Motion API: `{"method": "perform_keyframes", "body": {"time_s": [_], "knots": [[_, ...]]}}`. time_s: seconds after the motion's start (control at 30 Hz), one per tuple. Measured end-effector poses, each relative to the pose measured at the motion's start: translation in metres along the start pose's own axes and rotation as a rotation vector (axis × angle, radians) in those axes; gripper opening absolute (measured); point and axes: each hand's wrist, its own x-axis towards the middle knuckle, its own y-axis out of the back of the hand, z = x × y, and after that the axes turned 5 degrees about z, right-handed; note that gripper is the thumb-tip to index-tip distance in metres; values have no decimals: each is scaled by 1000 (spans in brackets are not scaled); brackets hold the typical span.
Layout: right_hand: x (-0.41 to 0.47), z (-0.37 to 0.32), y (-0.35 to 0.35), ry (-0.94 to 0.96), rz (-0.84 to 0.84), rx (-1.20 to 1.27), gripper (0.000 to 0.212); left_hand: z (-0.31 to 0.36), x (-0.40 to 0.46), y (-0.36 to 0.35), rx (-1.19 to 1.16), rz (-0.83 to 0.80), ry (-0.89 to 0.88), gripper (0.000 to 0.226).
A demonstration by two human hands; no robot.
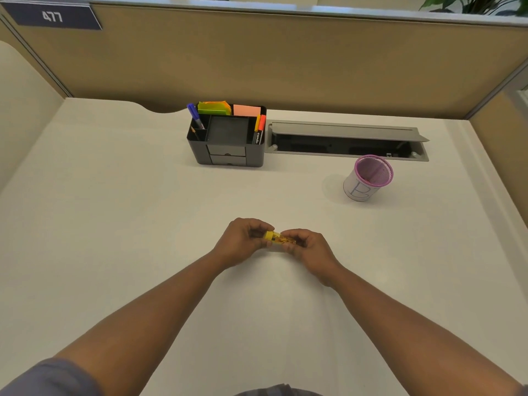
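Note:
A small clear yellow tube with a yellow cap (276,238) is held between both hands just above the middle of the white desk (114,224). My left hand (243,241) pinches the capped end with curled fingers. My right hand (307,247) grips the other end, and its fingers hide that tip. The tube lies roughly level, cap pointing left. What is inside the tube is too small to tell.
A black desk organizer (228,138) with pens, markers and sticky notes stands at the back centre. To its right is an open grey cable tray (345,141). A pink mesh cup (368,178) marked "B" stands at the right. Tan partition walls (285,61) enclose the desk.

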Motion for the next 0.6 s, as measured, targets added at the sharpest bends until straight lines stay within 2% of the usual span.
{"method": "perform_keyframes", "body": {"time_s": [0.1,0.27,0.6], "knots": [[0,0,0,-7,8,10,24,-1,-2,-2,-33,25,9,31],[1,-2,3,-25,-21,14,26,3,0,4,-49,-31,-10,31],[1,-3,5,-44,-51,73,26,-4,-2,6,-383,-44,112,25]]}}
